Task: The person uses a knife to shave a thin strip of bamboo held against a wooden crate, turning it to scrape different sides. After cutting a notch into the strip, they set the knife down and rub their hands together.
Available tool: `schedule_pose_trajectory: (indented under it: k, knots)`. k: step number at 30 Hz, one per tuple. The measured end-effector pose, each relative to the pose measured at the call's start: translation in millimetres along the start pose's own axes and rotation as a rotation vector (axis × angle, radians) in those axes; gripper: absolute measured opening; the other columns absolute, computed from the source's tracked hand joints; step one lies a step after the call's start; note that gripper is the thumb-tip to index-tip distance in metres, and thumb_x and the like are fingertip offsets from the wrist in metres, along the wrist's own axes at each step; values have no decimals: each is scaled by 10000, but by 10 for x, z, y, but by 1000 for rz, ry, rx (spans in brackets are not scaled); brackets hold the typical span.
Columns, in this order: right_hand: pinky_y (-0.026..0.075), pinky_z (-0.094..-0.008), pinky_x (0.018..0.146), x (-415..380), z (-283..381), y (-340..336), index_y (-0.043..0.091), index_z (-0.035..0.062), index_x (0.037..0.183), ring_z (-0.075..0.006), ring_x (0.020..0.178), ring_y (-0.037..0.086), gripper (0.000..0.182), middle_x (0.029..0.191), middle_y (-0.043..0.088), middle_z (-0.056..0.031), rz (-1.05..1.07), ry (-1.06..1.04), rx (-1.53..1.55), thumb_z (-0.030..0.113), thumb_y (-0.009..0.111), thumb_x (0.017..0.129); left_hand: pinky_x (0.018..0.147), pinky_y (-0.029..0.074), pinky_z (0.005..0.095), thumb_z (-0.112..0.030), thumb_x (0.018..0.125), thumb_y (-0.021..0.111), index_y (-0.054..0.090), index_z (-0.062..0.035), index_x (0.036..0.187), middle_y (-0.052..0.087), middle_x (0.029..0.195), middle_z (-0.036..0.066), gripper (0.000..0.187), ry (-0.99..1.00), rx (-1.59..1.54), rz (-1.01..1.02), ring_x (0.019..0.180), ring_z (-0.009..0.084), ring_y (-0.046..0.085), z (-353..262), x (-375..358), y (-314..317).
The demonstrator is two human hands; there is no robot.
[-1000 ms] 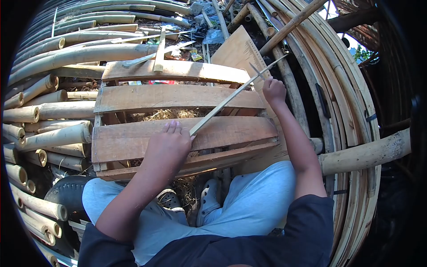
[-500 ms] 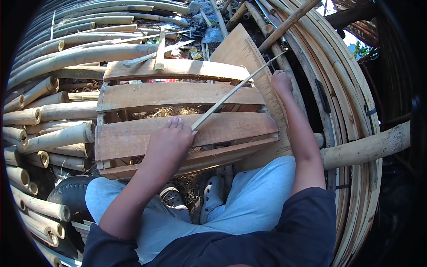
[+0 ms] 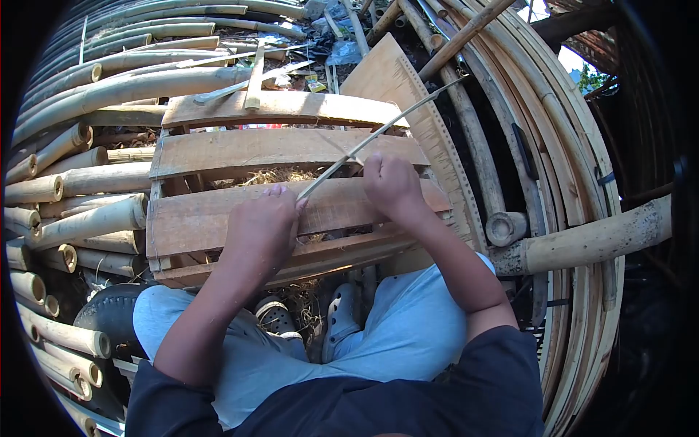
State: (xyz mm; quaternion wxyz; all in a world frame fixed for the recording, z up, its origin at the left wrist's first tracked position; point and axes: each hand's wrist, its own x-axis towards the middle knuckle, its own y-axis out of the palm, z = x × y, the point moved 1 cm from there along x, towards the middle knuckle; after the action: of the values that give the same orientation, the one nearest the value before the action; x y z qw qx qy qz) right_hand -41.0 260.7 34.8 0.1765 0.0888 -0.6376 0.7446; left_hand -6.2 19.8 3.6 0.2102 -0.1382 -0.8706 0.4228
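A long, thin bamboo strip [image 3: 389, 125] slants from near my lap up to the far right. Around its near end my left hand [image 3: 261, 224] is closed, resting over the front slat of a wooden crate [image 3: 191, 220]. My right hand [image 3: 394, 188] is a closed fist just right of the strip's middle. From that fist a small knife [image 3: 355, 158] meets the strip; its blade is barely visible and the handle is hidden by my fingers. Under both hands lies the slatted crate top, with straw-like shavings [image 3: 280, 176] in its gaps.
Bamboo poles [image 3: 95, 178] are stacked along the left. A flat board [image 3: 397, 73] leans at the crate's right end. Long bent bamboo slats [image 3: 561, 146] and a thick pole [image 3: 601, 237] lie to the right. One loose bamboo piece [image 3: 255, 76] rests on the crate's far slat.
My right hand has drawn back along the strip from its far end to about its middle, toward my left hand. My left hand keeps its grip, shifted slightly left.
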Motion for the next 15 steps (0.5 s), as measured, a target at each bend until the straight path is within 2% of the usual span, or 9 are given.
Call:
schedule_pose_trajectory:
  k: [2,4,6,7,8,10,13,14,15]
  knots:
    - [526,-546,726,-255,252,-12,639,-36,615,-472,673,640,507,644,610,-295,241,-173,27,276,402,937,675,493,503,-230,991,494,575,-28,876,630,823,203,246,37,-9,-47,756,393,631,5,-13,24]
    - [526,-547,738,-52,73,38,652,-36,622,-470,665,643,511,636,611,-290,160,-160,76,281,404,937,678,498,499,-229,986,503,576,-21,873,633,810,204,248,28,-8,-58,755,393,634,-3,-29,16]
    - [534,-535,722,232,-67,-24,663,-40,639,-464,654,643,496,638,611,-293,-15,114,-16,274,406,925,677,500,497,-226,984,508,579,-22,873,637,815,206,244,14,-14,-25,758,393,636,-17,-20,-55]
    - [547,-524,679,252,-50,-61,675,-37,649,-448,656,652,492,644,618,-285,28,140,-22,271,408,925,677,502,495,-223,982,512,582,-22,873,641,819,208,239,2,-26,-6,762,393,638,-35,-18,-66]
    - [547,-524,679,141,23,-57,675,-37,649,-448,656,652,492,644,618,-285,31,139,-26,271,408,925,677,502,495,-223,982,512,582,-22,873,641,819,208,239,0,-31,-6,762,393,638,-42,-24,-50]
    - [550,-523,633,-162,350,-58,669,-28,639,-432,660,662,498,644,623,-275,183,-113,15,271,406,937,667,495,501,-212,979,516,583,-23,870,637,803,204,228,16,2,-23,746,398,632,-33,-14,-23]
    - [547,-530,636,-187,264,62,657,-22,623,-431,646,658,498,641,625,-267,91,-202,127,265,402,940,638,476,499,-211,978,523,579,-29,859,618,745,194,224,65,-27,-145,703,403,615,-1,-25,38]
    - [547,-530,636,-126,199,68,657,-22,623,-431,646,658,498,641,625,-267,99,-192,131,265,402,940,638,476,499,-211,978,523,579,-29,859,618,745,194,224,64,-27,-132,703,403,615,9,-30,17]
    - [545,-527,632,40,91,48,645,-21,610,-434,619,646,484,623,617,-263,53,-64,64,256,411,930,625,467,496,-213,978,526,583,-35,866,615,728,188,218,35,-54,-67,689,405,606,6,-3,-66]
